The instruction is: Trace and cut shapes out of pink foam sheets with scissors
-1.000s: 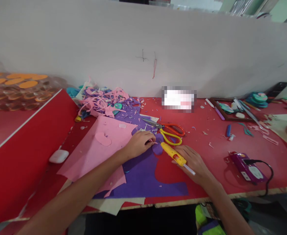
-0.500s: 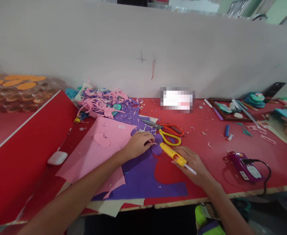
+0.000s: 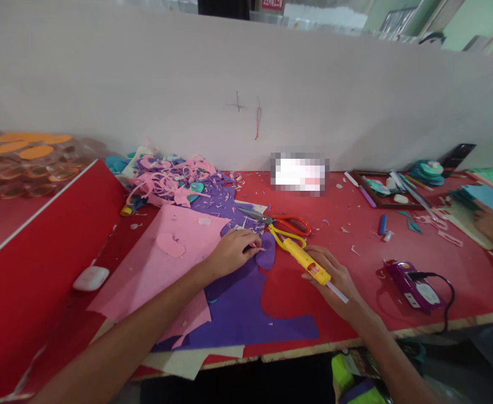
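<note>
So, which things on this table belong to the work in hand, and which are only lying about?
In use: glue gun in the right hand; purple cut-out pinched by the left hand; purple sheet beneath.

Lying about: scissors, scrap pile, white case, purple device, blue pen.

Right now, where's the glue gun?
Head view, just right of centre: the yellow glue gun is held in the right hand, its nozzle end near the scissors, right of the purple cutout on the red table.
</note>
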`<state>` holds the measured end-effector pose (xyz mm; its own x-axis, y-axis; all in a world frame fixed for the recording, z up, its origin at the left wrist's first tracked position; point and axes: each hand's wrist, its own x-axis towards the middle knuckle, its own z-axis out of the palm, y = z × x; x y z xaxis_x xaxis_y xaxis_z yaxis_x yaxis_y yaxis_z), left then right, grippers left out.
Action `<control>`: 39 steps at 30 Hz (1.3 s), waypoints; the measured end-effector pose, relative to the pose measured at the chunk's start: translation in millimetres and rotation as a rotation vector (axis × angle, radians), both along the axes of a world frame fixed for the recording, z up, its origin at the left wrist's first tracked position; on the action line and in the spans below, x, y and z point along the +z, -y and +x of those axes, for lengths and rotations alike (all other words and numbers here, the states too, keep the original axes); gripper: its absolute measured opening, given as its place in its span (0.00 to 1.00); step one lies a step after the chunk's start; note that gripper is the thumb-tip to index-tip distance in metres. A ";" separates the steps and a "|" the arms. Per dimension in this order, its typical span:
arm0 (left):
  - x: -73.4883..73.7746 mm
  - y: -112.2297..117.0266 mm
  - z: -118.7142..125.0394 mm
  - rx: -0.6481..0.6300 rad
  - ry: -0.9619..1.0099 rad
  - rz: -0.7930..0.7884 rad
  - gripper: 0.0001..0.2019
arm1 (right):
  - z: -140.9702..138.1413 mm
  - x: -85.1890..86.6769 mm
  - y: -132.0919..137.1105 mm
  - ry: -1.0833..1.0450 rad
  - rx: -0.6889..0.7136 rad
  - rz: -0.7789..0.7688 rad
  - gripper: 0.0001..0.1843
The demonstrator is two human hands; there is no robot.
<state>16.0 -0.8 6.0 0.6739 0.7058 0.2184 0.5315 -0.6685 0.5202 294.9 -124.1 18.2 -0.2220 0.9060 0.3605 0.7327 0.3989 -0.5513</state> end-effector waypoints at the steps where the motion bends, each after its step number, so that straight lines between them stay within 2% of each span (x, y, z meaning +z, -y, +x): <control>1: -0.5 -0.3 -0.2 0.002 0.002 0.002 0.05 | 3.4 0.4 1.6 0.013 0.007 -0.008 0.17; 4: -1.6 -1.4 -1.0 0.002 0.013 -0.006 0.05 | 7.9 1.0 7.1 0.078 0.024 -0.032 0.19; 7: -2.0 -2.1 -1.7 -0.003 0.024 -0.015 0.06 | 0.8 2.7 9.9 0.065 -0.046 0.000 0.19; 11: -3.0 -2.6 -2.5 0.003 0.010 -0.016 0.05 | -16.0 9.1 7.8 0.131 0.069 -0.043 0.17; 14: -3.5 -3.0 -2.7 -0.005 0.009 -0.018 0.05 | -22.5 11.6 6.2 0.105 0.026 0.017 0.17; 20: -1.9 -2.2 -2.6 0.001 0.002 -0.015 0.05 | -21.8 7.9 8.4 0.100 0.000 -0.004 0.18; 24: -1.1 -1.9 -2.2 -0.002 -0.006 -0.014 0.05 | -22.5 5.5 10.9 0.091 0.010 -0.078 0.17; 28: -1.5 -2.3 -1.7 -0.003 0.001 -0.017 0.05 | -24.3 5.3 11.2 0.045 -0.053 -0.037 0.18; 31: -1.3 -2.0 -1.3 0.003 -0.002 -0.015 0.05 | -24.7 5.9 9.3 0.081 -0.018 -0.139 0.16; 35: 0.4 -0.7 -0.5 0.004 0.003 -0.016 0.04 | -25.2 5.9 7.1 0.052 -0.068 -0.096 0.17; 39: 1.6 -0.1 0.5 0.000 -0.010 -0.014 0.08 | -28.0 8.0 6.7 0.163 -0.001 -0.157 0.13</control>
